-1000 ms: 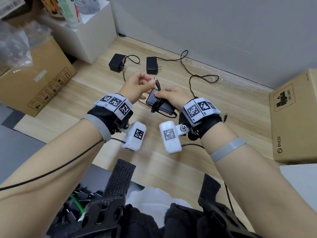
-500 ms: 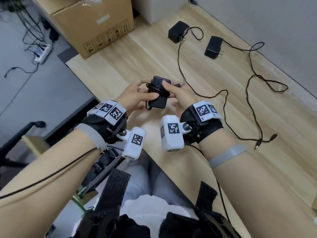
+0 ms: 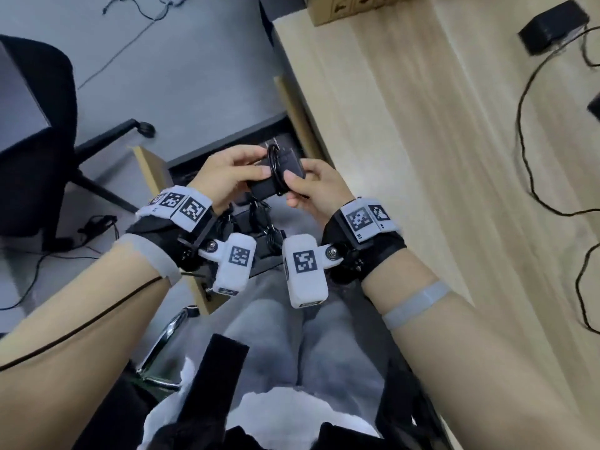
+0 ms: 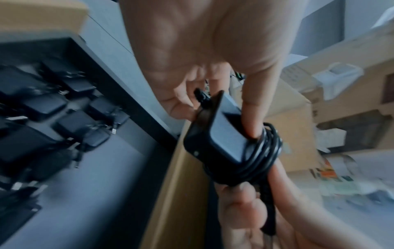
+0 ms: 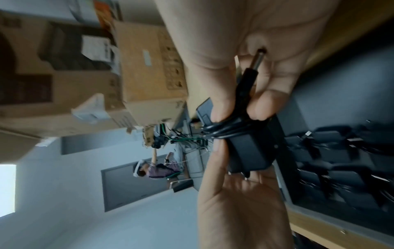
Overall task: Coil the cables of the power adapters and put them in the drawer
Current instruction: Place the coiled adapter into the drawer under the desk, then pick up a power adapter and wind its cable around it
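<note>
A black power adapter (image 3: 276, 178) with its cable coiled (image 4: 262, 156) round its body hangs over the open drawer (image 3: 227, 142). My left hand (image 3: 256, 165) grips one end of the adapter (image 4: 224, 138), thumb on top. My right hand (image 3: 297, 177) holds the other end and pinches the cable's barrel plug (image 5: 251, 70) between its fingers. Several coiled black adapters (image 4: 53, 118) lie inside the drawer (image 4: 127, 94). On the wooden desk (image 3: 422, 190), another adapter (image 3: 552, 26) sits at the far right with a loose cable (image 3: 522, 125) trailing; a further one (image 3: 595, 107) is cut off by the right edge.
A black office chair (image 3: 39, 118) stands on the grey floor to the left, with cables running under it. A cardboard box (image 3: 357, 8) sits at the desk's far end. My knees are below the drawer. In the right wrist view another person (image 5: 153, 168) is far off.
Both hands carried the coiled adapter left, off the desk and over the open drawer. The left hand went from the plug end to the adapter's body; my view swung left.
</note>
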Tool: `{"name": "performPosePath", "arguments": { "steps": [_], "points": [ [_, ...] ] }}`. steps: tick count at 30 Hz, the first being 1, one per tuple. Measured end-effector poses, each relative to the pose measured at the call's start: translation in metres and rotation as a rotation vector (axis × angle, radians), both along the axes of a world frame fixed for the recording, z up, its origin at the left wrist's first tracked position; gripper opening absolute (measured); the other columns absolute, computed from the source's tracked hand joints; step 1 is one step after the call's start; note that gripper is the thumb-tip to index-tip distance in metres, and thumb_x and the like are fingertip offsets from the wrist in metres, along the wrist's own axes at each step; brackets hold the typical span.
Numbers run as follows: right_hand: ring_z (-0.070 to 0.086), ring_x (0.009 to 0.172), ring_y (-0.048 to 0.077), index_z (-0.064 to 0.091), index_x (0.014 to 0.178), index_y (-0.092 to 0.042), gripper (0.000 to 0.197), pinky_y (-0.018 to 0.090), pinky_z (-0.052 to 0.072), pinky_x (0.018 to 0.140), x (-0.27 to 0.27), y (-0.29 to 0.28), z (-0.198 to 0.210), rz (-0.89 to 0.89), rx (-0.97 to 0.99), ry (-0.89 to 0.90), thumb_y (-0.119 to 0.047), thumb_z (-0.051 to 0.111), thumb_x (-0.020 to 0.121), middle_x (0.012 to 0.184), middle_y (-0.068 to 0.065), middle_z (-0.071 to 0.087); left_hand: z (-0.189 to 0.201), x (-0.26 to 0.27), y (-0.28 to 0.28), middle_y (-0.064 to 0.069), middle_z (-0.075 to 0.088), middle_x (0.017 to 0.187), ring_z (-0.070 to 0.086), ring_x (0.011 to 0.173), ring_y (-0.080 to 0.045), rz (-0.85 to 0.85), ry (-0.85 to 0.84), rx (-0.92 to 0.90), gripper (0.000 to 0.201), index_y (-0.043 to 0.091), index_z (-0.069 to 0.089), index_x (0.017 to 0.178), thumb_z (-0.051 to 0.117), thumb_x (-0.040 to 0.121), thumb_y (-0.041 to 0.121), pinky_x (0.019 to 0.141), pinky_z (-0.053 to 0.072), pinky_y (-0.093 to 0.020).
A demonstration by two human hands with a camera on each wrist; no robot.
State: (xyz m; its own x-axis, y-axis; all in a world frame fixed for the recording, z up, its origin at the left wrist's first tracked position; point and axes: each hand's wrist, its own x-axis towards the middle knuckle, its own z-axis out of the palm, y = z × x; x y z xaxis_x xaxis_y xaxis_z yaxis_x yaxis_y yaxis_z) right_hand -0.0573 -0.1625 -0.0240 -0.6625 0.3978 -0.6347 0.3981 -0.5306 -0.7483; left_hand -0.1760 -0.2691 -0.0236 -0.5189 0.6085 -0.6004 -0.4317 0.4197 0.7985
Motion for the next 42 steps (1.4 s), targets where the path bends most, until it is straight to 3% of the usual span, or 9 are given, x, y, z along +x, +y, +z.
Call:
{"name": "performPosePath", "arguments": {
  "steps": [6,12,16,20,24,30,32,35,42],
  "points": [
    [0.05,0.042,0.006,0.052,0.099,-0.006,0.011,0.014,0.045,0.042,-0.04,-0.032,-0.076,-0.102,-0.111,-0.182,-0.003,0.055,0.09,0.067,0.004,0.05,-0.074,-0.027,-0.033,0.005,0.064,0.08,0.061,0.058,0.004,0.075,-0.004,-0.119,0.025,0.006,0.057,0.105,0.054,0.085,-0.008,0.053,0.046,-0.01],
    [0.047,0.041,0.009,0.043,0.124,-0.004,0.035,0.018,0.043,0.043,-0.082,-0.015,-0.148,-0.324,-0.107,-0.321,-0.003,0.054,0.091,0.069,0.005,0.049,-0.14,-0.058,-0.025,-0.008,0.053,0.123,0.053,0.108,-0.012,0.034,-0.004,-0.198,0.041,0.003,0.045,0.131,0.046,0.091,-0.004,0.09,0.045,-0.02],
    [0.044,0.052,0.012,0.038,0.13,-0.006,0.039,0.02,0.043,0.048,-0.107,0.005,-0.191,-0.384,-0.058,-0.351,-0.005,0.051,0.093,0.076,0.004,0.048,-0.181,-0.077,-0.022,-0.006,0.037,0.146,0.026,0.14,-0.019,-0.143,0.227,-0.266,0.046,0.011,0.038,0.14,0.047,0.095,0.009,0.113,0.014,-0.024],
    [0.045,0.055,0.009,0.038,0.131,-0.007,0.039,0.016,0.042,0.047,-0.12,0.016,-0.222,-0.358,0.036,-0.405,-0.009,0.049,0.094,0.076,0.001,0.049,-0.213,-0.086,-0.035,0.0,0.013,0.157,0.001,0.146,-0.02,-0.321,0.233,-0.348,0.068,0.023,0.026,0.145,0.033,0.082,0.047,0.118,0.0,-0.047],
    [0.047,0.049,0.002,0.042,0.13,-0.009,0.037,0.012,0.042,0.043,-0.123,0.016,-0.238,-0.267,0.169,-0.451,-0.011,0.05,0.094,0.074,-0.004,0.051,-0.222,-0.081,-0.048,0.007,0.006,0.157,0.006,0.145,-0.012,-0.377,0.246,-0.352,0.053,0.025,0.023,0.146,0.037,0.096,0.037,0.117,-0.004,-0.049],
    [0.056,0.098,0.015,0.043,0.137,-0.02,0.046,0.033,0.044,0.096,-0.122,0.021,-0.234,-0.067,0.24,-0.527,-0.018,0.054,0.092,0.116,0.003,0.06,-0.216,-0.081,-0.052,0.005,0.012,0.157,0.014,0.143,-0.01,-0.299,0.161,-0.303,0.047,0.02,0.024,0.146,0.035,0.1,0.025,0.117,0.002,-0.029],
    [0.053,0.116,0.019,0.033,0.143,-0.021,0.056,0.031,0.038,0.103,-0.121,0.024,-0.22,-0.042,0.219,-0.552,-0.019,0.055,0.091,0.141,0.006,0.045,-0.202,-0.082,-0.05,0.002,0.025,0.153,0.024,0.14,-0.01,-0.182,0.069,-0.314,0.046,0.016,0.029,0.145,0.037,0.1,0.023,0.107,0.012,-0.012],
    [0.042,0.13,0.023,0.027,0.145,-0.022,0.063,0.027,0.028,0.106,-0.118,0.016,-0.186,0.024,0.238,-0.589,-0.018,0.056,0.089,0.151,0.005,0.027,-0.176,-0.083,-0.05,-0.001,0.044,0.142,0.042,0.128,-0.012,-0.035,-0.024,-0.3,0.041,0.013,0.04,0.138,0.039,0.099,0.022,0.11,0.022,-0.021],
    [0.052,0.051,0.005,0.047,0.128,0.0,0.035,0.015,0.037,0.048,-0.089,-0.01,-0.077,-0.108,-0.175,-0.215,-0.004,0.044,0.094,0.068,0.003,0.059,-0.08,-0.071,-0.024,0.01,0.071,0.086,0.058,0.063,-0.003,0.076,-0.137,-0.001,0.025,0.024,0.056,0.111,0.035,0.099,0.025,0.066,0.045,-0.019]
  ]
}}
